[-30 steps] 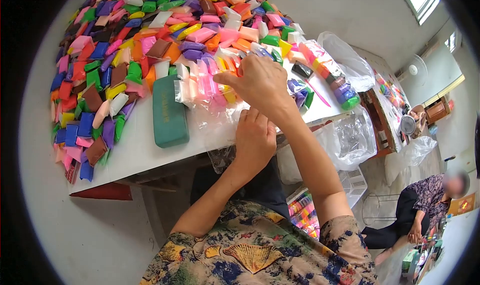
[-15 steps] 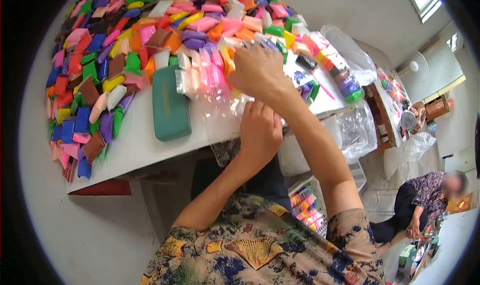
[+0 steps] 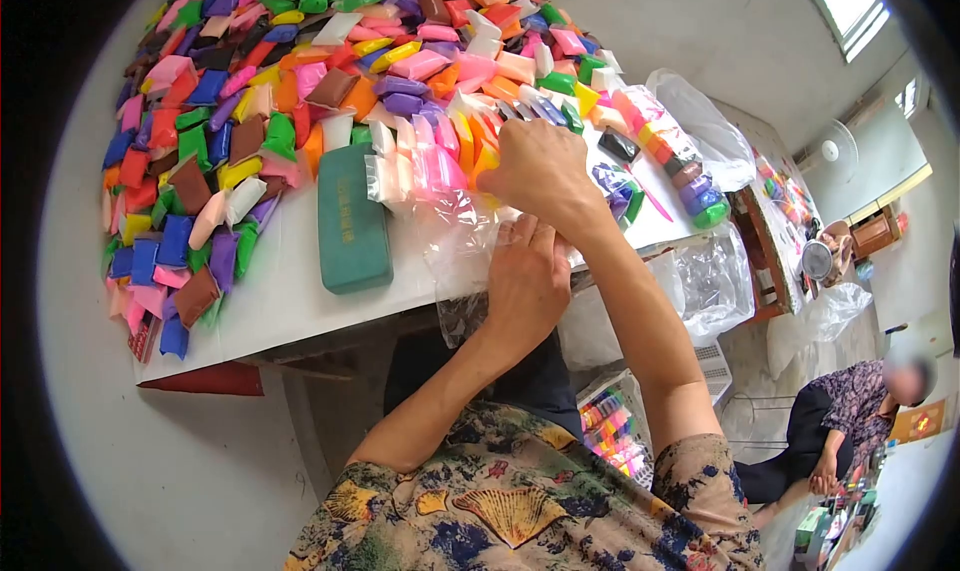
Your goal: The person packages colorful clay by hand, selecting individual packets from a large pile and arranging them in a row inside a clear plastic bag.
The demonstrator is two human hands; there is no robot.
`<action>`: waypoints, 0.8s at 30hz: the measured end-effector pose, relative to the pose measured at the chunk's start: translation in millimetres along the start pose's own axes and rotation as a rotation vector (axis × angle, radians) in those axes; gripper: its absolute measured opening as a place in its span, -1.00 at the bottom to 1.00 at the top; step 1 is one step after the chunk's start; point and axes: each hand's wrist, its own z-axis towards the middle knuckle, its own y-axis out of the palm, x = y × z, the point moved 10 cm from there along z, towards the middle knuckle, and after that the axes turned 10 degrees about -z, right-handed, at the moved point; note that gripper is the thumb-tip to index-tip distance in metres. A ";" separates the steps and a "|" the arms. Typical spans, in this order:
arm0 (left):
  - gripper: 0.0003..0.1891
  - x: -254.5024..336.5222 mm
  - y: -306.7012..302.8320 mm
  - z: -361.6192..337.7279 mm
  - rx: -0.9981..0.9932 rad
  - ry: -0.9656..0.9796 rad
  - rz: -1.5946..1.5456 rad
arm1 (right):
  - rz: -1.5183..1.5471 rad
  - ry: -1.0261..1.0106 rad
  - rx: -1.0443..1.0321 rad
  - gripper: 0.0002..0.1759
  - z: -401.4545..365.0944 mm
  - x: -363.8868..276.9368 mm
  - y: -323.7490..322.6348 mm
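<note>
My right hand (image 3: 543, 166) is closed over a row of small soft coloured packets. Orange packets (image 3: 464, 143) show beside its thumb and dark ones above its knuckles; its fingertips are hidden. Just below it, my left hand (image 3: 528, 276) has its fingers bent on a clear plastic bag (image 3: 455, 246), which spreads over the table edge. Pink packets (image 3: 437, 166) and pale peach packets (image 3: 390, 179) lie in line to the left, by the bag's mouth. A green oblong case (image 3: 355, 221) lies left of them.
A large heap of coloured packets (image 3: 240, 81) covers the back and left of the white table (image 3: 260, 301). At right stand a filled clear tube of packets (image 3: 675, 156), a pink stick (image 3: 650, 196) and loose bags (image 3: 710, 271). A basket (image 3: 615, 426) sits below; another person (image 3: 830, 426) sits far right.
The view has shifted a little, so the table appears slightly lower and further right. My right hand stays over the row and my left hand on the bag, with only small movement.
</note>
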 end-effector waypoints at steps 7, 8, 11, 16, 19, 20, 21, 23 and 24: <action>-0.60 -7.2 -0.3 0.9 0.009 -0.028 -0.001 | 0.160 0.056 0.071 -0.57 -16.8 19.6 -40.0; -0.59 -7.7 -0.4 0.4 0.005 -0.039 0.008 | 0.219 0.123 0.149 -0.57 -25.0 32.1 -48.9; -0.57 -7.3 -2.1 -0.4 0.028 -0.039 -0.002 | 0.536 0.115 0.395 -0.65 -71.7 62.7 -82.4; -0.57 -7.7 -5.5 2.1 0.005 -0.057 -0.024 | 0.838 0.249 0.401 -0.71 -160.7 92.6 -59.8; -0.62 -5.1 -5.8 3.8 -0.020 -0.043 -0.042 | 1.040 0.251 0.256 -0.74 -168.2 84.8 -18.1; -0.64 -4.2 -5.9 3.4 -0.031 -0.035 -0.043 | 1.011 0.236 0.243 -0.76 -164.7 83.4 -10.7; -0.66 -1.0 -8.5 2.8 -0.022 0.018 -0.073 | 1.064 0.248 0.220 -0.76 -160.2 83.5 -2.5; -0.66 -4.2 -7.7 3.9 -0.054 -0.008 -0.124 | 1.177 0.268 0.175 -0.76 -151.3 81.8 12.6; -0.66 -5.4 -6.9 5.4 -0.067 -0.020 -0.148 | 1.208 0.262 0.194 -0.74 -149.5 82.1 15.5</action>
